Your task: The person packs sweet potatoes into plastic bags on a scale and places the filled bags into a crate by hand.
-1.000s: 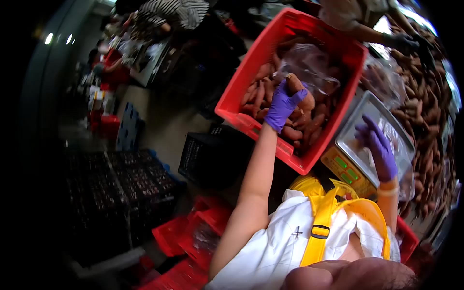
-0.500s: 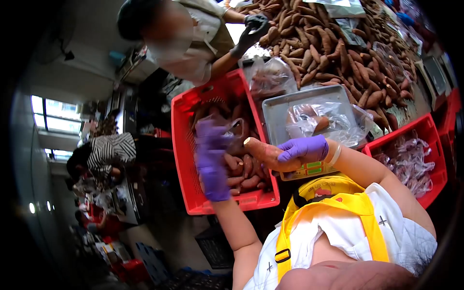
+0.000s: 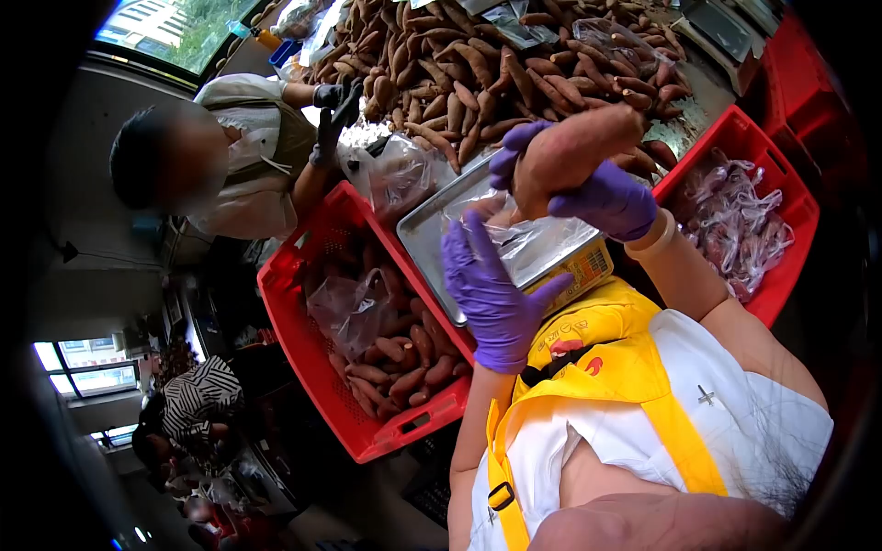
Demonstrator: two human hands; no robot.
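A large sweet potato is held up over the scale, its near end toward my body. My right hand, in a purple glove, is closed around it. More purple fingertips show on its far left side, apparently from the same hand. My left hand, also purple-gloved, is open with fingers spread, just in front of the scale's metal tray and apart from the sweet potato. A clear plastic bag lies on the tray, partly hidden behind my hands.
A red crate with loose sweet potatoes and a plastic bag stands at left. Another red crate at right holds bagged ones. Behind lies a large sweet potato heap. Across from me, a person in dark gloves works beside a bag.
My view has turned, shifting the scene leftward and down. My left hand has moved from over the left crate to the scale. My right hand has raised the sweet potato over the tray.
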